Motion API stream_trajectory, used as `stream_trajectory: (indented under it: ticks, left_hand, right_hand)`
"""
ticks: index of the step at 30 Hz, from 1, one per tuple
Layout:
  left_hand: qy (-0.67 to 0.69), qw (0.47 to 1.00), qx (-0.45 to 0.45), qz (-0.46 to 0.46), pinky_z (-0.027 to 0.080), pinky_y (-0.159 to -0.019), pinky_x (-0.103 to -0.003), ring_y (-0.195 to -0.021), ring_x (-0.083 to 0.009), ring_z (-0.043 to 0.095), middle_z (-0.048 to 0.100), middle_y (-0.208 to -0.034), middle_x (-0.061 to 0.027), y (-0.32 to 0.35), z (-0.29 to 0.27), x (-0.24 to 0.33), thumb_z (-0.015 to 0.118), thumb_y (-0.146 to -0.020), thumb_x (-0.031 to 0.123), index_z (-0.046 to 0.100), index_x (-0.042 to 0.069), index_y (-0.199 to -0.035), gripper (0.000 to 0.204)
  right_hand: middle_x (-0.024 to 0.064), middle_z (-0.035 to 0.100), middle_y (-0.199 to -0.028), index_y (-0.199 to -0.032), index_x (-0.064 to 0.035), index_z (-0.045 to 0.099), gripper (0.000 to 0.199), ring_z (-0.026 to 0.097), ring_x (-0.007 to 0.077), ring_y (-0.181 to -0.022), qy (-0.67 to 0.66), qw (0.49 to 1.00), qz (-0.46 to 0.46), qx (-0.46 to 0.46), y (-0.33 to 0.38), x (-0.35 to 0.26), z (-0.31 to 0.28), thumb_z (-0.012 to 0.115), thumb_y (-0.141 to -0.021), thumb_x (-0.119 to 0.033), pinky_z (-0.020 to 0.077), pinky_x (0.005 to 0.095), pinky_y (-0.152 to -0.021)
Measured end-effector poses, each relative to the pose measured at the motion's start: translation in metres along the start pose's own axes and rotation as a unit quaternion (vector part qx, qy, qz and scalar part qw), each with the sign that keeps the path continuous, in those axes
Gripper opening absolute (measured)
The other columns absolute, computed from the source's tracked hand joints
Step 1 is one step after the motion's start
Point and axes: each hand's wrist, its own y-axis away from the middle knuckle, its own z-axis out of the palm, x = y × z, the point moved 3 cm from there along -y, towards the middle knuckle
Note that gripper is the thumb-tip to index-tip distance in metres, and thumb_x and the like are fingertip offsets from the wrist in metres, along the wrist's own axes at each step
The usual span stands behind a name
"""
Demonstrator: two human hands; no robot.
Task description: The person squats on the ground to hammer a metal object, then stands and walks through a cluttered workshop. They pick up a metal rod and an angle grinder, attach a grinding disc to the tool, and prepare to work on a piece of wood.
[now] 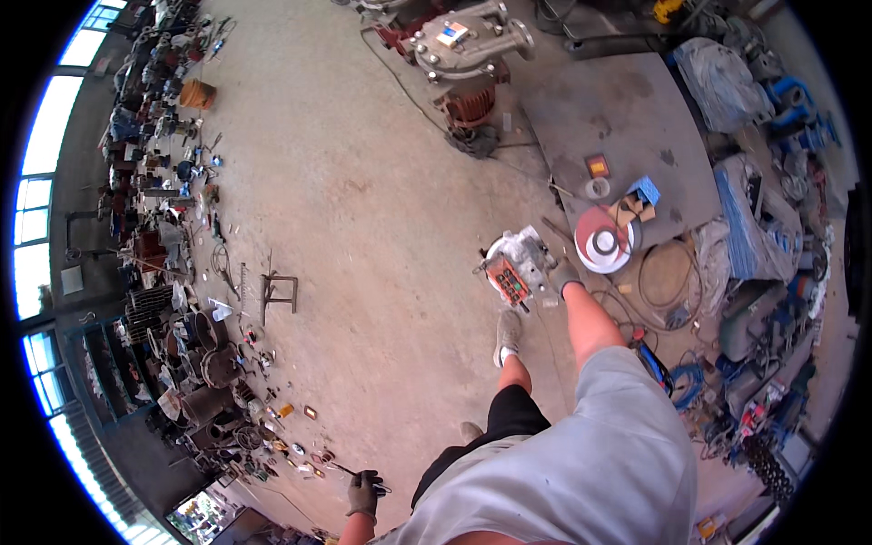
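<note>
My right hand (564, 276), in a grey work glove, is closed at the right edge of a grey metal housing (521, 246) low over the floor; its fingertips are partly hidden. An orange remote control (507, 279) with dark, red and green buttons lies against the near side of the housing. Down at the lower left hangs my left hand (363, 493), also gloved, away from the housing. Its fingers are curled round a thin dark rod-like tool (343, 470), too small to name exactly. My shoe (508, 334) is just below the remote.
A flat metal plate (627, 118) holds a red-and-white disc (604, 238) and a blue box (645, 191). Hoses (670, 282) and wrapped parts line the right side. A large pump (468, 45) stands ahead. Machine parts crowd the left wall, near a small metal frame (280, 292).
</note>
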Motion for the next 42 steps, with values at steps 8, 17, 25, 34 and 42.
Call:
stream_trajectory:
  ticks: [8, 17, 25, 34, 42]
  left_hand:
    - [0.036, 0.999, 0.01, -0.022, 0.06, -0.05, -0.039, -0.061, -0.0248, 0.071, 0.076, -0.084, -0.0151, -0.049, -0.024, 0.004, 0.049, -0.113, 0.023, 0.07, 0.004, -0.11, 0.028]
    - [-0.071, 0.997, 0.01, 0.001, 0.059, -0.07, -0.04, -0.077, -0.0199, 0.071, 0.076, -0.092, -0.009, -0.07, -0.09, 0.019, 0.057, -0.109, 0.037, 0.073, 0.01, -0.113, 0.032]
    - [-0.204, 0.976, -0.022, 0.073, 0.062, -0.076, -0.042, -0.079, -0.0271, 0.079, 0.08, -0.089, -0.0165, -0.294, -0.116, 0.136, 0.053, -0.104, 0.03, 0.082, 0.007, -0.105, 0.036]
    - [-0.239, 0.913, 0.079, 0.321, 0.057, -0.087, -0.055, -0.103, -0.0451, 0.073, 0.077, -0.108, -0.0234, -0.401, -0.158, 0.677, 0.053, -0.108, 0.046, 0.076, 0.013, -0.117, 0.042]
    - [-0.197, 0.898, 0.058, 0.388, 0.056, -0.088, -0.057, -0.102, -0.0482, 0.071, 0.076, -0.107, -0.0249, -0.514, -0.129, 0.99, 0.053, -0.107, 0.047, 0.075, 0.011, -0.116, 0.043]
  right_hand:
    - [0.0302, 0.067, -0.131, -0.13, 0.0016, 0.06, 0.061, 0.07, 0.046, -0.118, 0.043, 0.99, 0.122, 0.064, 0.025, -0.035, -0.007, 0.077, -0.089, -0.04, 0.058, 0.0522, -0.098]
    - [0.0212, 0.064, -0.142, -0.138, -0.006, 0.064, 0.057, 0.067, 0.0374, -0.127, 0.164, 0.973, 0.164, 0.008, 0.051, -0.105, -0.039, 0.059, -0.099, -0.047, 0.0554, 0.0493, -0.103]
    - [0.0175, 0.071, -0.136, -0.127, -0.0148, 0.078, 0.037, 0.071, 0.0345, -0.123, 0.384, 0.915, 0.058, -0.11, 0.063, -0.083, -0.069, 0.057, -0.103, -0.034, 0.0578, 0.0468, -0.101]
    - [0.015, 0.074, -0.119, -0.116, -0.0141, 0.076, 0.029, 0.073, 0.0331, -0.108, -0.024, 0.972, 0.223, -0.073, 0.123, -0.335, -0.1, 0.06, -0.1, -0.033, 0.0583, 0.0462, -0.091]
    - [0.0128, 0.077, -0.104, -0.106, -0.0135, 0.075, 0.023, 0.075, 0.0318, -0.094, 0.03, 0.971, 0.183, -0.153, -0.063, -0.613, -0.047, 0.063, -0.098, -0.031, 0.0588, 0.0456, -0.083]
